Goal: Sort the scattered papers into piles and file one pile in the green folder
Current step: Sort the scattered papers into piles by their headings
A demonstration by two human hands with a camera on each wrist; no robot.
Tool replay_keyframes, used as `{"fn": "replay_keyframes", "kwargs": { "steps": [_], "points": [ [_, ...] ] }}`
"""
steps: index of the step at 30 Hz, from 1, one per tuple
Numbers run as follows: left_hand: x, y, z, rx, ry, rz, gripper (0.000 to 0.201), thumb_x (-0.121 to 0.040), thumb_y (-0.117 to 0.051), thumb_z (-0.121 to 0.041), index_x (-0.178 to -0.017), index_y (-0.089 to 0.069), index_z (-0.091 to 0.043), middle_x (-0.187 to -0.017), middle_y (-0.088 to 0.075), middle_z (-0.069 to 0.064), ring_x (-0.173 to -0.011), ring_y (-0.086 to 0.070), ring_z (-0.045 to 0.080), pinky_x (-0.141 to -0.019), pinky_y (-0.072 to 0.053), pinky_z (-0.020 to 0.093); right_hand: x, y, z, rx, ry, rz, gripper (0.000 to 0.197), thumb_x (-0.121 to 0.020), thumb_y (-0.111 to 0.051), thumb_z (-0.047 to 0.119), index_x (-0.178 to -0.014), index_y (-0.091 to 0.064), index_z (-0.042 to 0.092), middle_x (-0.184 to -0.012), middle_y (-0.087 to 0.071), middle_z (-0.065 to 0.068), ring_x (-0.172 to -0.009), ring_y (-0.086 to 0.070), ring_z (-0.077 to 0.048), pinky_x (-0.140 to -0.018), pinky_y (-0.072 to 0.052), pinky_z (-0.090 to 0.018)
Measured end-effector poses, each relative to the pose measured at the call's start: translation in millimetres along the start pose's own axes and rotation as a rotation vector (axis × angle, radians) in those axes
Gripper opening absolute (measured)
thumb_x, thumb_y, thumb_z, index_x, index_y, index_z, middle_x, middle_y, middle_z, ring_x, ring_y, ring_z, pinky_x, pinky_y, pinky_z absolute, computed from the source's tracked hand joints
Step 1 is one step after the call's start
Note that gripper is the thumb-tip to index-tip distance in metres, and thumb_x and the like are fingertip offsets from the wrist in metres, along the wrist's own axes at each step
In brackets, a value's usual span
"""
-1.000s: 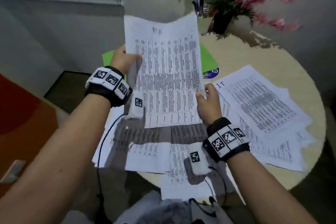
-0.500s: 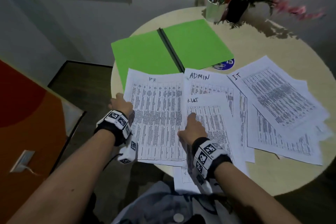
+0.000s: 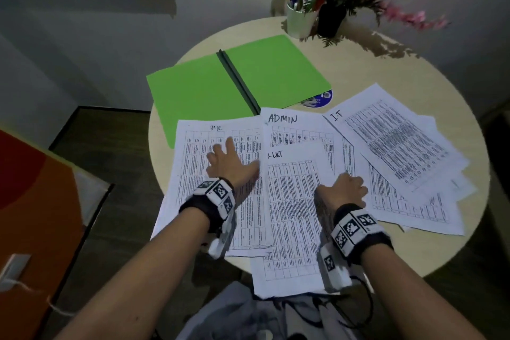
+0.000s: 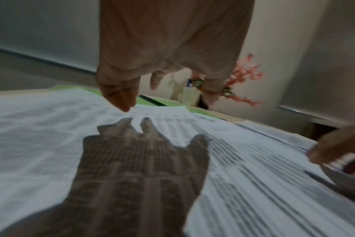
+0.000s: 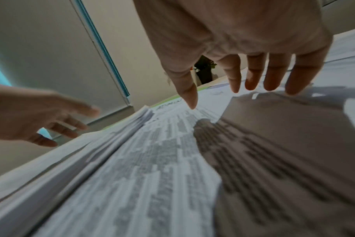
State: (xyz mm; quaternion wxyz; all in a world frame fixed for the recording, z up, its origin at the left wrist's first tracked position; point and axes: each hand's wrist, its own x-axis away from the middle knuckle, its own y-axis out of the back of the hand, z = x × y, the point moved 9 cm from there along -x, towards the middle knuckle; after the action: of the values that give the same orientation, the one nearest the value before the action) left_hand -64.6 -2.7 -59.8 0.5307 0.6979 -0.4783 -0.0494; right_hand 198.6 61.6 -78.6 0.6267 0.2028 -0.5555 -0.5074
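Left hand: the left hand (image 3: pixel 231 164) is held over the white printed paper pile marked "HR" (image 3: pixel 220 188), fingers spread and straight; in the left wrist view (image 4: pixel 168 48) the fingertips are seen clear of the sheet, above their shadow.
Right hand: the right hand (image 3: pixel 343 192) is held over the white printed sheet with a blurred handwritten heading (image 3: pixel 292 218); in the right wrist view (image 5: pixel 243 48) the fingers are extended and slightly apart, nothing gripped. Whether the thumb tip touches the paper cannot be told.
Green folder: the flat green card folder (image 3: pixel 234 85) is laid open on the far side of the round beige table (image 3: pixel 386 63), its near edge overlapped by the papers.
Other piles: a sheet marked "ADMIN" (image 3: pixel 298 130) is placed between the "HR" pile and the fanned pile marked "IT" (image 3: pixel 400 163) on the right.
Background: a white cup of pens (image 3: pixel 299 19) and a dark pot of pink flowers (image 3: pixel 331 18) are stood side by side at the table's far edge.
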Motion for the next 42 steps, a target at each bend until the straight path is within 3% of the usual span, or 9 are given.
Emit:
{"fn": "replay_keyframes", "kwargs": {
  "steps": [4, 7, 12, 19, 22, 25, 29, 34, 42],
  "points": [
    [14, -55, -23, -0.148, -0.031, 0.191, 0.106, -0.075, -0.059, -0.060, -0.149, 0.007, -0.022, -0.157, 0.002, 0.016, -0.143, -0.002, 0.043, -0.110, -0.021, 0.058, 2, -5, -18, -0.005, -0.057, 0.045, 0.062, -0.080, -0.062, 0.031, -0.127, -0.040, -0.002, -0.135, -0.035, -0.018, -0.125, -0.035, -0.035, -0.100, -0.037, -0.045],
    [14, -64, -29, -0.291, -0.017, 0.160, 0.105, -0.074, -0.063, -0.047, -0.149, 0.007, -0.022, -0.153, -0.004, 0.019, -0.138, -0.011, 0.045, -0.104, -0.031, 0.056, 3, -14, -9, -0.167, 0.036, 0.155, 0.036, -0.084, -0.057, 0.015, -0.114, -0.056, -0.006, -0.107, -0.055, -0.018, -0.095, -0.056, -0.031, -0.073, -0.052, -0.032],
    [9, -61, -37, -0.329, 0.042, 0.112, 0.094, -0.083, -0.061, -0.028, -0.149, 0.006, -0.020, -0.151, -0.009, 0.023, -0.136, -0.016, 0.046, -0.099, -0.040, 0.049, -3, 14, 7, -0.250, 0.219, 0.142, 0.024, -0.089, -0.047, 0.003, -0.107, -0.062, 0.002, -0.084, -0.058, -0.009, -0.072, -0.054, -0.023, -0.050, -0.039, -0.021],
    [14, -68, -79, -0.306, -0.013, 0.085, 0.092, -0.086, -0.059, -0.020, -0.149, 0.007, -0.018, -0.155, -0.003, 0.024, -0.141, -0.012, 0.045, -0.112, -0.026, 0.049, -86, 153, -34, -0.201, 0.224, -0.154, 0.014, -0.088, -0.052, 0.003, -0.076, -0.060, 0.005, -0.075, -0.058, -0.016, -0.062, -0.051, -0.025, -0.062, -0.037, -0.031],
    [24, -95, -115, -0.341, -0.147, 0.135, 0.090, -0.083, -0.060, -0.031, -0.149, -0.001, -0.012, -0.155, -0.008, 0.024, -0.142, -0.011, 0.041, -0.114, -0.022, 0.049, -127, 192, -60, -0.085, 0.171, -0.193, 0.036, -0.088, -0.055, 0.006, -0.054, -0.045, 0.006, -0.057, -0.045, -0.015, -0.049, -0.037, -0.024, -0.059, -0.031, -0.033],
    [32, -133, -139, -0.321, -0.159, 0.271, 0.102, -0.080, -0.062, -0.041, -0.149, 0.006, -0.010, -0.157, 0.004, 0.023, -0.145, 0.002, 0.042, -0.117, -0.012, 0.053, -157, 209, -78, 0.005, 0.153, -0.188, 0.020, -0.088, -0.058, 0.010, -0.082, -0.064, -0.008, -0.087, -0.062, -0.032, -0.072, -0.050, -0.034, -0.068, -0.035, -0.034],
    [35, -169, -156, -0.351, -0.106, 0.305, 0.118, -0.072, -0.066, -0.047, -0.148, 0.017, -0.014, -0.155, 0.023, 0.021, -0.142, 0.019, 0.044, -0.112, 0.000, 0.064, -183, 210, -94, 0.098, 0.142, -0.149, 0.031, -0.086, -0.060, 0.010, -0.108, -0.061, -0.013, -0.112, -0.062, -0.034, -0.101, -0.059, -0.043, -0.077, -0.042, -0.039],
    [36, -182, -164, -0.358, -0.013, 0.329, 0.124, -0.068, -0.067, -0.051, -0.147, 0.020, -0.013, -0.152, 0.027, 0.023, -0.140, 0.023, 0.047, -0.105, -0.001, 0.072, -203, 193, -111, 0.064, 0.124, -0.088, 0.033, -0.083, -0.065, 0.011, -0.108, -0.064, -0.010, -0.109, -0.065, -0.033, -0.080, -0.052, -0.032, -0.079, -0.046, -0.036],
    [35, -186, -177, -0.248, 0.023, 0.191, 0.115, -0.071, -0.074, -0.032, -0.149, 0.010, -0.021, -0.157, 0.020, 0.015, -0.144, 0.014, 0.042, -0.110, -0.008, 0.067, -206, 151, -131, -0.382, 0.013, -0.047, 0.039, -0.077, -0.070, 0.003, -0.105, -0.043, 0.007, -0.110, -0.057, -0.022, -0.088, -0.056, -0.028, -0.077, -0.049, -0.036]
  ]
}}
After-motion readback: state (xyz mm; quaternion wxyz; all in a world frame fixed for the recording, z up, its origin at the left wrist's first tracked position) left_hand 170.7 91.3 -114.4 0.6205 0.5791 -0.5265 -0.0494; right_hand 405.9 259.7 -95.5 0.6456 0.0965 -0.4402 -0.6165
